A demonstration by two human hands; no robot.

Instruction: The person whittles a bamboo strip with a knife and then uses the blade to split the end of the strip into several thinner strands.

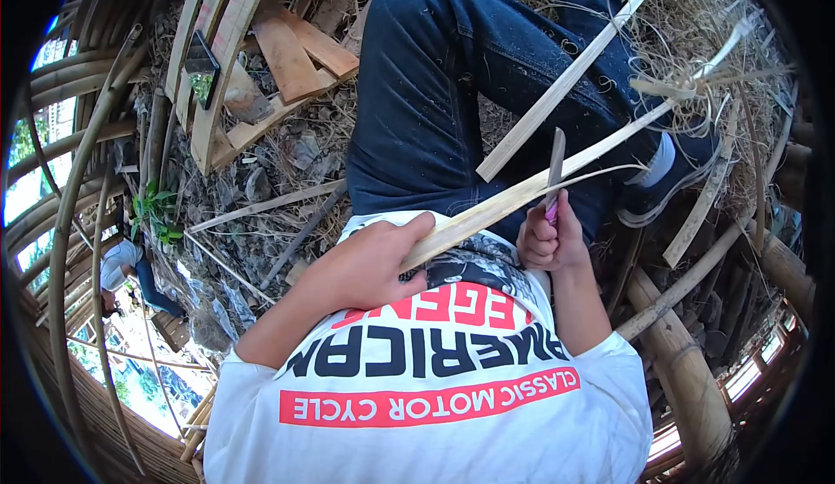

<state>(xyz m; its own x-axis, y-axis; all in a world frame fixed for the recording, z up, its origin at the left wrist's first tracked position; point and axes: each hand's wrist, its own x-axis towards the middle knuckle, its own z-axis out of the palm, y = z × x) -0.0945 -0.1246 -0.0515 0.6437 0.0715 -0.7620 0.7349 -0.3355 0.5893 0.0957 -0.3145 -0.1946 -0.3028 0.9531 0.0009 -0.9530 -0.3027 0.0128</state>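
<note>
My left hand (370,262) is closed around the near end of a long pale bamboo strip (487,210), which slants up across my lap to the right. In my right hand (552,236) is a knife (557,158) with a pinkish-purple handle, its blade upright against the strip. From the strip near the blade, a thin sliver (604,171) curls off to the right. Frayed fibres hang about the strip's far end. A second split piece of bamboo (570,75) lies across my bent leg, apart from both hands.
Shavings (696,14) heap around my shoe at the upper right. Wooden boards (291,58) and a dark phone (202,68) are at the upper left. Bamboo poles (678,362) run along the right, and a slatted bamboo frame (78,162) bounds the left. Beyond it another person (126,267) is visible.
</note>
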